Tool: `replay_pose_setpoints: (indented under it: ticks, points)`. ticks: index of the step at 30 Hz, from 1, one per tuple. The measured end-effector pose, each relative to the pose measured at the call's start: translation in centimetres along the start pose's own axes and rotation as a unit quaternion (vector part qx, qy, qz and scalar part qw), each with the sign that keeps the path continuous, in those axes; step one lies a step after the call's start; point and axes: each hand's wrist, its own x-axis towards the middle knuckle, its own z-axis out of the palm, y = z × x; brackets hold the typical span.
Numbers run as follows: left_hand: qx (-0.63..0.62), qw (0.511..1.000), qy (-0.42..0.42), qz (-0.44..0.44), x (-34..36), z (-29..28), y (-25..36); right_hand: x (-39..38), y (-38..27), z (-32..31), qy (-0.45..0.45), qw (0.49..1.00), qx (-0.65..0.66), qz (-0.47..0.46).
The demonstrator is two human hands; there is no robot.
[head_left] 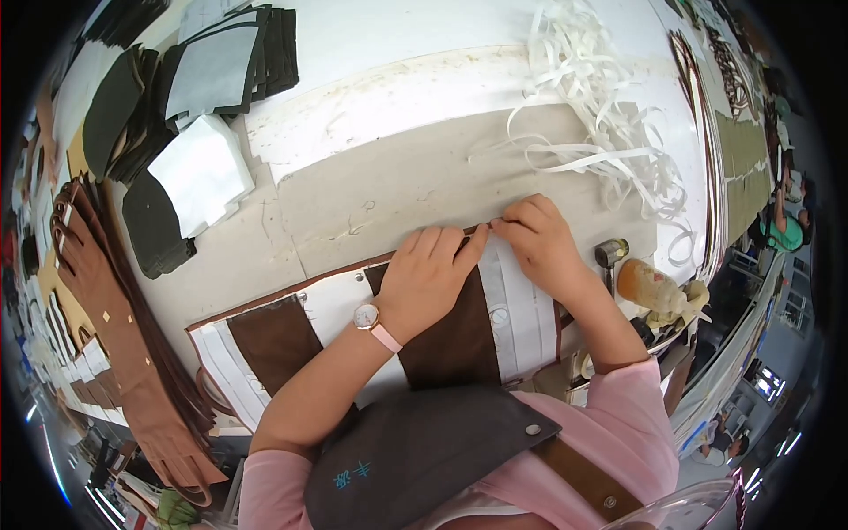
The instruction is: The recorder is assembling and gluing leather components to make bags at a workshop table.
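Observation:
A striped panel (450,331) of dark brown and white bands lies flat before me, with a reddish-brown edging along its far side. My left hand (428,274) lies over the panel, its curled fingers on the far edge and one fingertip pressing that edging. Close beside it, my right hand (534,243) pinches the same edge, the fingertips of both hands nearly touching. Small round metal fittings sit on the white bands. A pink-strapped watch (367,318) is on my left wrist. The underside of the panel is hidden.
White ribbon strips (592,115) lie tangled at the far right. Near my right forearm are a hammer (611,253) and a squeeze bottle (649,287) of amber liquid. Brown strapped pieces (146,353) hang along the left; dark pieces (274,62) and white pieces (203,172) are stacked at the far left.

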Motion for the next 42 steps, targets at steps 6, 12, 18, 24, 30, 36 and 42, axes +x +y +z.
replay_pose_setpoints:
  ticks: [6, 12, 18, 24, 30, 36, 42]
  points:
    - [0.049, 0.998, -0.024, 0.034, 0.8, -0.3, -0.2, -0.5, -0.6, 0.1, 0.014, 0.998, -0.056, -0.023]
    - [0.018, 0.997, -0.039, 0.058, 0.5, -0.1, -1.0, -1.2, -0.7, -0.1, 0.074, 0.988, 0.036, 0.134]
    - [0.006, 0.998, -0.014, 0.062, 1.1, 0.0, -0.9, -1.5, -0.3, -0.1, 0.071, 0.990, 0.037, 0.119]
    - [0.037, 0.997, -0.024, 0.063, 1.9, -0.1, -0.7, -1.9, 0.0, -0.3, 0.059, 0.995, 0.011, 0.080]
    - [0.054, 0.996, -0.039, 0.067, 2.4, -0.2, -0.6, -1.9, -0.4, -0.6, 0.048, 0.996, -0.010, 0.070]
    - [0.080, 0.992, -0.071, 0.071, 1.9, -0.3, -0.3, -1.9, -0.7, -0.8, 0.030, 0.998, -0.037, 0.029]
    - [0.063, 0.994, -0.070, 0.053, 1.0, -0.1, -0.2, -2.4, -0.4, -0.2, 0.065, 0.996, 0.000, 0.057]
